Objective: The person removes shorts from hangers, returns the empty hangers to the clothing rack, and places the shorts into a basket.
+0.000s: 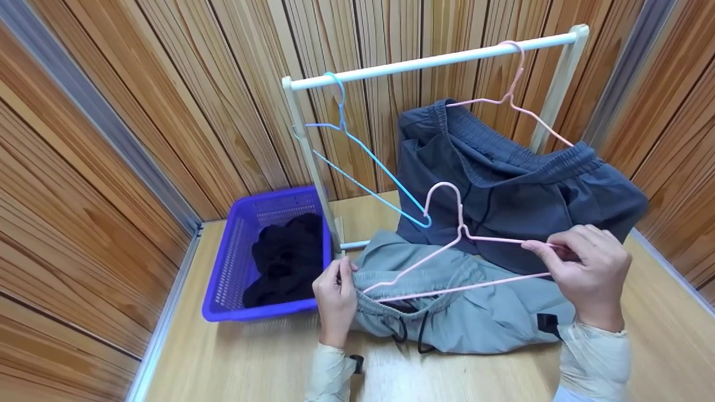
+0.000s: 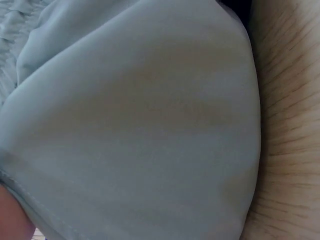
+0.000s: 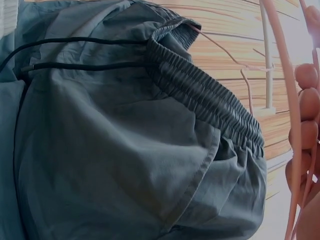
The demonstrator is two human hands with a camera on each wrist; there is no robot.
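Note:
Light grey shorts (image 1: 475,312) with a black drawstring lie on the wooden floor, and their fabric (image 2: 130,120) fills the left wrist view. My left hand (image 1: 335,290) pinches the elastic waistband at its left end. A pink hanger (image 1: 447,245) is held over the shorts by my right hand (image 1: 581,268), whose fingers (image 3: 302,135) pinch its right shoulder. Its left arm reaches into the waistband opening. Dark blue-grey shorts (image 1: 503,178) hang behind on another pink hanger (image 1: 519,95); their waistband (image 3: 210,95) shows in the right wrist view.
A white clothes rack (image 1: 435,61) stands against the wood-panelled wall, with an empty blue hanger (image 1: 363,156) on its rail. A purple basket (image 1: 246,257) holding black clothing (image 1: 285,257) sits to the left on the floor.

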